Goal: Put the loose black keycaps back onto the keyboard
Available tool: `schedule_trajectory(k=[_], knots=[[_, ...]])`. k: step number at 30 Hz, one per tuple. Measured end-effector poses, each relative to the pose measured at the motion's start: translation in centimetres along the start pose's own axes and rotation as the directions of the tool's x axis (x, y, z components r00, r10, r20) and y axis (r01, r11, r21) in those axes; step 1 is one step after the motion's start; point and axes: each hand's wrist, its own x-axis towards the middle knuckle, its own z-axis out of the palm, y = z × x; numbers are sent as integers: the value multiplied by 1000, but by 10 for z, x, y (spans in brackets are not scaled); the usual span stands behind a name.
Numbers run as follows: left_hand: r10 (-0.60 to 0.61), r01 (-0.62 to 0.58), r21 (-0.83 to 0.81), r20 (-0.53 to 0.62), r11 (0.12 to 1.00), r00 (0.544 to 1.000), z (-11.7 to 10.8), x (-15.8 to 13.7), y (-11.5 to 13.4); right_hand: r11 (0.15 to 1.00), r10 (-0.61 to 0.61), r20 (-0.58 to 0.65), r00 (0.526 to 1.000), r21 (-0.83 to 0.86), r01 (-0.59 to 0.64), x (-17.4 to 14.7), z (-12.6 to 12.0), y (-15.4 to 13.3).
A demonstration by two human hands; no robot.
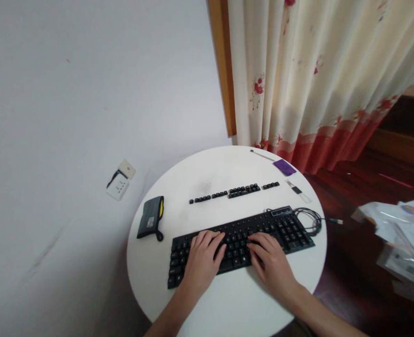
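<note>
A black keyboard [233, 238] lies at a slant on a round white table [221, 304], its number pad to the right. My left hand [204, 255] rests over the keys left of the middle, fingers stretched out and holding nothing. Right of the middle, my right hand [269, 260] lies on the keys too, its fingers spread and bent a little. Behind the keyboard, several loose black keycaps [243, 190] stand in a broken row. The keyboard's top row shows bare spots where I cannot make out keys. A coiled black cable [314, 222] sits at its right end.
A dark pouch [150, 217] with a yellow edge lies at the table's left. Toward the back right are a brush [262, 155], a purple cloth [284, 167] and a wire keycap puller [297, 190]. The cable's USB plug [336, 221] hangs past the edge. A wall [69, 140] borders the left.
</note>
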Motion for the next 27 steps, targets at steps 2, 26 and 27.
schedule_trajectory(k=[2, 26, 27], knots=[[5, -5, -3, 1, 1000, 1000, -3, 5, 2, 1000, 8, -3, 1000, 6, -8, 1, -1, -1], [24, -15, 92, -98, 996, 995, 45, 139, -26, 950, 96, 177, 980, -309, -37, 125, -19, 30], [34, -25, 96, -97, 995, 995, 46, 138, -26, 938, 100, 225, 969, -345, -17, 135, -13, 34]])
